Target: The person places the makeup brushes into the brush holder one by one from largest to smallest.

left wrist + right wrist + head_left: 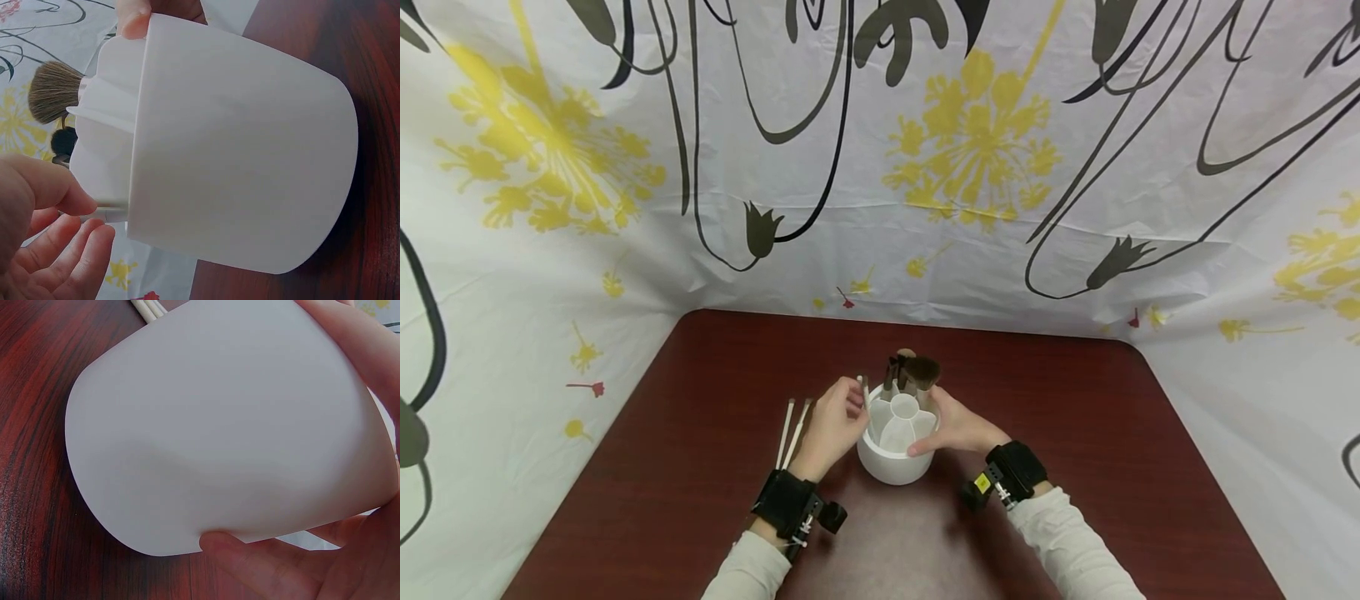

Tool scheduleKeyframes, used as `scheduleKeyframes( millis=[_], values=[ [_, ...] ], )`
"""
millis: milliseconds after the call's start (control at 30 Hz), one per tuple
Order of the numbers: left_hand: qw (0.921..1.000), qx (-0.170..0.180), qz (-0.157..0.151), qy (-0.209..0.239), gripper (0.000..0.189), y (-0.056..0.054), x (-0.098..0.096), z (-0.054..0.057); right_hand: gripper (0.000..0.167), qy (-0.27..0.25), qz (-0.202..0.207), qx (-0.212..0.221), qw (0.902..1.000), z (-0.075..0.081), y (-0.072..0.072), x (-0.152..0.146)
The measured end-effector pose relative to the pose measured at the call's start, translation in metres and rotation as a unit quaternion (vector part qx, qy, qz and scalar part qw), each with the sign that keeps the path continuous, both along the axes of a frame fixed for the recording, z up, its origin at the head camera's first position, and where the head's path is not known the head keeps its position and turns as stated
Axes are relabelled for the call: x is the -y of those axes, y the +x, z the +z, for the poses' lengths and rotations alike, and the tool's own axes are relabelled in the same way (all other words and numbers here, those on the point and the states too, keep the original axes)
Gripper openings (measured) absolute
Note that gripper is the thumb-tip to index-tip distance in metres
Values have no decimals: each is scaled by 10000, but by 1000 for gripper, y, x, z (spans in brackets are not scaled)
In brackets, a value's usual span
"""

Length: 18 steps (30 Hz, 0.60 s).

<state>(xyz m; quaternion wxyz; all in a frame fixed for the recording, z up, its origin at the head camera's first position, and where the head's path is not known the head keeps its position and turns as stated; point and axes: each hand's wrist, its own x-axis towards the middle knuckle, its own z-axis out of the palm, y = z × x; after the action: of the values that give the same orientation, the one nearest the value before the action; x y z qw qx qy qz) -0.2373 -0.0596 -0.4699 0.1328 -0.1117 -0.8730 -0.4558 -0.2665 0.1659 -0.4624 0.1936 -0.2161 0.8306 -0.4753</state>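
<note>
A white round brush holder (895,468) with several compartments stands upright on the table. My right hand (961,423) grips its right side, thumb near the front rim; in the right wrist view, fingers (250,565) press its wall. At the left rim, my left hand (837,421) pinches a slim white-handled makeup brush (864,392) between thumb and fingers. That brush's lower end (114,215) is inside the rim in the left wrist view. Several makeup brushes stand bristles up in the holder's back compartments, including a big fluffy brown one (922,369).
Two slim white-handled brushes, a left one (785,433) and a right one (797,432), lie on the dark red wooden table (1045,400), left of my left hand and partly behind its wrist. A patterned white cloth (865,183) surrounds the table's back and sides.
</note>
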Motion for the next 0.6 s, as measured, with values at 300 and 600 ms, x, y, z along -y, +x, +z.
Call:
scheduleKeyframes(
  millis=[300, 600],
  values=[
    [9996, -71, 264, -121, 24, -3, 16, 3, 86, 17, 8, -38, 10000, 0, 0, 0],
    [9980, 40, 389, -501, 17, -14, 49, 15, 81, 87, 10, -24, 10000, 3, 1, 1]
  ],
)
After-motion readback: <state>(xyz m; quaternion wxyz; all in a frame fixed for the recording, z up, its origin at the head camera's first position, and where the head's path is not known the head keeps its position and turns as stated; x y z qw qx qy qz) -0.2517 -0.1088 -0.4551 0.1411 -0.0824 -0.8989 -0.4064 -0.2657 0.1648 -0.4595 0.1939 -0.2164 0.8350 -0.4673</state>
